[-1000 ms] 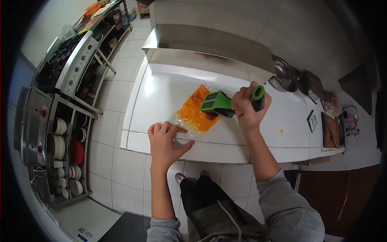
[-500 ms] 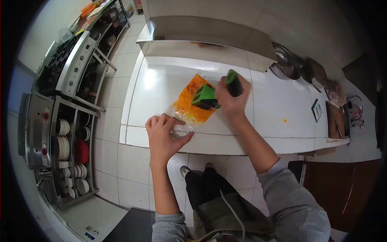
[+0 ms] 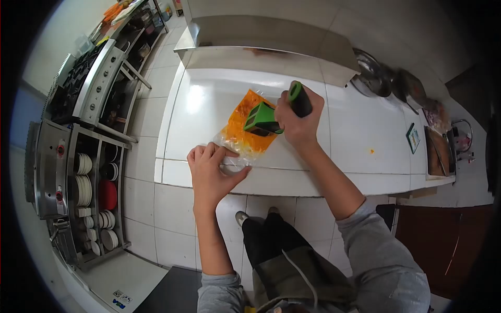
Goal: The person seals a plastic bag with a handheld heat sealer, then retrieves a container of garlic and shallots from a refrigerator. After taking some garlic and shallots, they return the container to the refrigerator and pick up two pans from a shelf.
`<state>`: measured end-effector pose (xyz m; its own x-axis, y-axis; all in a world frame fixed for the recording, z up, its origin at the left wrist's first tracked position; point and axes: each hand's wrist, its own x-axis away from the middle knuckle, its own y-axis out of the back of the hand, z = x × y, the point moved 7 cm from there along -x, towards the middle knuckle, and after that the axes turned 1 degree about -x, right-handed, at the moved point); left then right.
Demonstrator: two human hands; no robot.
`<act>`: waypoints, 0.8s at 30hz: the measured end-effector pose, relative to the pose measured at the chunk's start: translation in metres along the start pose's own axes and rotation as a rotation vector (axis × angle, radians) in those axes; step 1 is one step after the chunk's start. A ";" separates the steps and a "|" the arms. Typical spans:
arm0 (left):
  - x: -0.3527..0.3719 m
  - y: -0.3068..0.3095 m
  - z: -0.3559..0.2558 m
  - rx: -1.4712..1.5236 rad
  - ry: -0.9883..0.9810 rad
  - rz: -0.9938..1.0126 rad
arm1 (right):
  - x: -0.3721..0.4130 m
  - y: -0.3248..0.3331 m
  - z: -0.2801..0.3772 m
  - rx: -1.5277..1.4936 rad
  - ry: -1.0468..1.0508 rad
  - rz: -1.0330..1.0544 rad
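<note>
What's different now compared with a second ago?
The right hand, gripping the green tool, shifted left across the counter and carried the tool's head further onto the orange bag. The left hand stayed put, pressing down the bag's near end at the counter edge. The bag hardly moved.

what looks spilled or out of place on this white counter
A small orange scrap lies alone on the white tiled counter, right of the clear plastic bag of orange food: likely a stray spill.
</note>
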<state>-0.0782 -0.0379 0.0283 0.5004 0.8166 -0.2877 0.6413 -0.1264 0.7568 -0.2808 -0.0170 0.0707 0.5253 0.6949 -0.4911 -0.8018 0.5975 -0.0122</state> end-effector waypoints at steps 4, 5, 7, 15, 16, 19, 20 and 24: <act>-0.003 -0.001 0.001 0.001 -0.002 -0.015 | -0.013 0.004 0.033 -0.268 -0.053 0.035; -0.001 -0.001 0.001 0.003 0.000 -0.008 | -0.009 0.001 0.024 -0.269 -0.061 0.034; -0.002 -0.001 -0.001 -0.002 -0.003 -0.012 | -0.008 -0.010 0.010 0.004 0.026 0.062; -0.002 -0.001 -0.001 -0.003 -0.001 -0.014 | -0.016 -0.015 0.003 -0.016 -0.026 0.044; 0.001 -0.002 -0.002 -0.001 0.002 -0.009 | -0.015 -0.012 0.007 -0.013 -0.032 0.044; -0.001 -0.002 0.001 -0.014 0.010 0.002 | -0.016 -0.007 0.010 -0.130 -0.045 -0.022; -0.002 -0.002 0.001 -0.008 0.007 -0.007 | -0.009 -0.008 0.007 -0.078 -0.024 0.003; -0.001 -0.003 0.001 -0.015 0.011 0.007 | -0.009 -0.003 0.011 -0.027 0.024 0.040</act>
<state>-0.0798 -0.0387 0.0260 0.4982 0.8218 -0.2764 0.6293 -0.1234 0.7673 -0.2803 -0.0210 0.0848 0.4863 0.7081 -0.5120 -0.8295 0.5583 -0.0157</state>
